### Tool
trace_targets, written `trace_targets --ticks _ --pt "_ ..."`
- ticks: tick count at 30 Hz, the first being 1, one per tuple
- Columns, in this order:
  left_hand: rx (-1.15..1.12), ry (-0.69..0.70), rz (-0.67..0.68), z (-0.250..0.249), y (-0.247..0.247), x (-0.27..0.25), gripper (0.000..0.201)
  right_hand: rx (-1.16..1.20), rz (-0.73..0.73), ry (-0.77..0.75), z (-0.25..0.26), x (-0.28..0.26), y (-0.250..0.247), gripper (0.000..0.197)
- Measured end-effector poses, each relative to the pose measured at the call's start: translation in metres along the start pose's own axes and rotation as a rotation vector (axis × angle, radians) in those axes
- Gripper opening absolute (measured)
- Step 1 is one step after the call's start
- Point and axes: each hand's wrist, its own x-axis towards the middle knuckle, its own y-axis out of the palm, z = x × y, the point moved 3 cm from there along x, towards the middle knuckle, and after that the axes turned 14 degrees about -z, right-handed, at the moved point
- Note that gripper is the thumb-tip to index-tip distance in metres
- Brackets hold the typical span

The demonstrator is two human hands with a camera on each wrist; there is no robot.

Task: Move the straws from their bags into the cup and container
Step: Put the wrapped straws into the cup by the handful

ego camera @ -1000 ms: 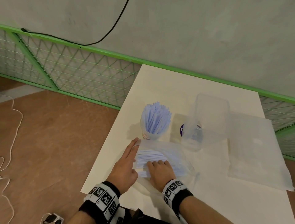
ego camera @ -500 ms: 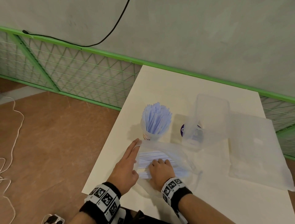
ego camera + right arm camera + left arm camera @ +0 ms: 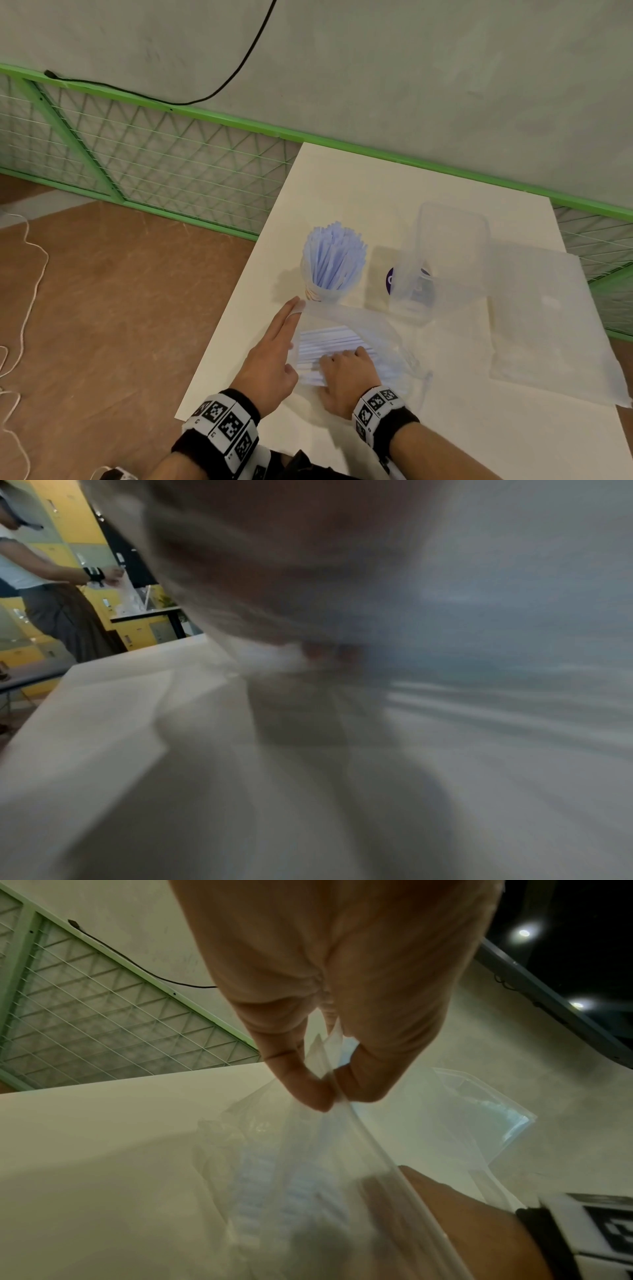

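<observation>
A clear plastic bag (image 3: 370,325) lies near the table's front left edge with a flat bundle of pale blue-white straws (image 3: 329,339) inside. My left hand (image 3: 297,308) pinches the bag's open edge between thumb and finger, seen close in the left wrist view (image 3: 332,1096). My right hand (image 3: 342,359) reaches into the bag, its fingers curled over the straws. Behind the bag stands a cup (image 3: 322,294) packed with upright straws. To its right is a tall clear container (image 3: 448,253), which looks empty. The right wrist view is blurred by plastic.
An empty flat bag (image 3: 548,325) lies at the right of the white table (image 3: 376,192). A green mesh fence (image 3: 154,161) and a grey wall stand behind. The table's left edge drops to a brown floor (image 3: 102,308) with cables.
The right hand has shifted slightly inside the bag over the straws. The left hand keeps its pinch on the bag's edge in about the same place.
</observation>
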Motion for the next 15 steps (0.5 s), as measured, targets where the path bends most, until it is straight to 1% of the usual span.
trace_targets --ticks 4,5,6,8,9,10,11,12,13,15 --pt "-0.011 0.003 -0.014 0.001 -0.002 0.003 0.103 0.144 -0.096 0.100 -0.009 -0.006 -0.020 0.037" --pt "-0.016 0.005 -0.019 0.000 -0.003 0.005 0.103 0.253 -0.152 0.147 -0.012 -0.009 -0.029 0.037" --pt "-0.020 0.009 -0.024 -0.001 -0.004 0.008 0.103 0.422 -0.229 0.197 -0.013 -0.011 -0.040 0.036" --pt "-0.027 0.019 -0.035 -0.004 -0.007 0.013 0.103 0.802 -0.442 0.315 -0.016 -0.019 -0.063 0.036" --pt "-0.030 0.026 -0.042 -0.005 -0.008 0.016 0.102 0.960 -0.552 0.382 -0.017 -0.022 -0.073 0.036" --pt "-0.032 0.034 -0.047 -0.007 -0.009 0.019 0.102 1.071 -0.614 0.437 -0.018 -0.026 -0.080 0.035" --pt "-0.031 0.042 -0.051 -0.008 -0.009 0.022 0.102 1.123 -0.633 0.469 -0.019 -0.028 -0.083 0.035" --pt "-0.026 0.050 -0.054 -0.010 -0.009 0.024 0.103 1.115 -0.608 0.486 -0.021 -0.029 -0.080 0.035" --pt "-0.020 0.057 -0.055 -0.011 -0.008 0.026 0.103 1.056 -0.550 0.495 -0.023 -0.030 -0.074 0.033" --pt "-0.015 0.070 -0.048 -0.012 -0.006 0.028 0.103 0.837 -0.401 0.473 -0.028 -0.032 -0.058 0.034"
